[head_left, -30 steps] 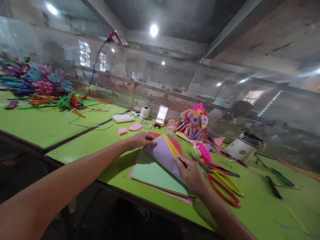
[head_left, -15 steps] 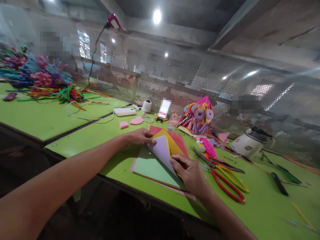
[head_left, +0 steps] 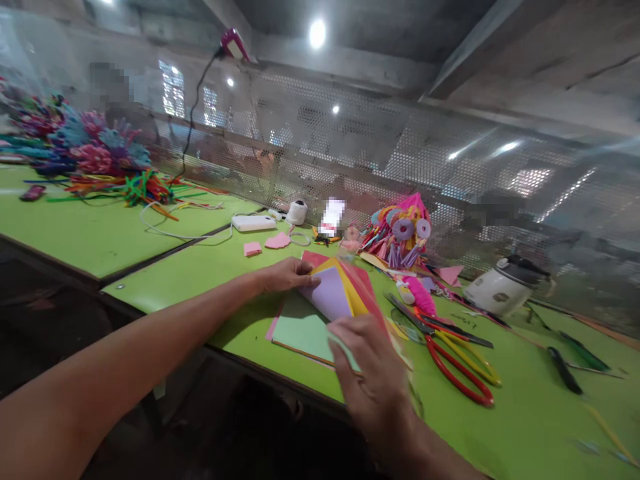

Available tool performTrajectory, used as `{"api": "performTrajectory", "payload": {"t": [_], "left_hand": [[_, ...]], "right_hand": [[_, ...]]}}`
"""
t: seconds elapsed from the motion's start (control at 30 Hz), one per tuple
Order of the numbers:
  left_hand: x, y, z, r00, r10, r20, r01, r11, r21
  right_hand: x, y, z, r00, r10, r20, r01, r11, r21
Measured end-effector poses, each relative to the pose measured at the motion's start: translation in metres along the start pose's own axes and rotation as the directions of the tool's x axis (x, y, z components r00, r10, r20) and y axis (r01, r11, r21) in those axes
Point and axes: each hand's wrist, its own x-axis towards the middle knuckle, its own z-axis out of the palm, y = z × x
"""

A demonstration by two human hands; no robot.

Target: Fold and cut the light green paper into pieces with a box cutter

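My left hand (head_left: 286, 275) pinches the far left corner of a lavender paper sheet (head_left: 327, 297), which curls up off the stack. Below it lies a light green sheet (head_left: 303, 332), its near edge showing more layers. A yellow sheet (head_left: 356, 303) and a red sheet (head_left: 367, 288) show behind the lavender one, and pink paper sticks out at the left edge. My right hand (head_left: 375, 373) is at the stack's near right corner, thumb and fingers around the light green paper. Motion blurs it, so its grip on any sheet is unclear.
Right of the stack lie red-handled scissors (head_left: 457, 373) with a yellow-handled tool, and a bright pink bundle (head_left: 421, 297). A white and black pot (head_left: 500, 287) stands farther right. Behind are a decorated pink craft piece (head_left: 400, 230), a phone (head_left: 332, 217) and a white box (head_left: 254, 223).
My right hand has moved nearer to me from the lavender sheet's edge, and the stack's right side looks disturbed. My left hand keeps its pinch. The whole view has shifted slightly.
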Motion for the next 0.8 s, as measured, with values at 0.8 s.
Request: {"api": "performTrajectory", "payload": {"t": [0.8], "left_hand": [[0.001, 0.006, -0.004, 1.0, -0.009, 0.014, 0.006, 0.982, 0.191]], "right_hand": [[0.008, 0.016, 0.013, 0.864, -0.018, 0.504, 0.071, 0.994, -0.086]]}}
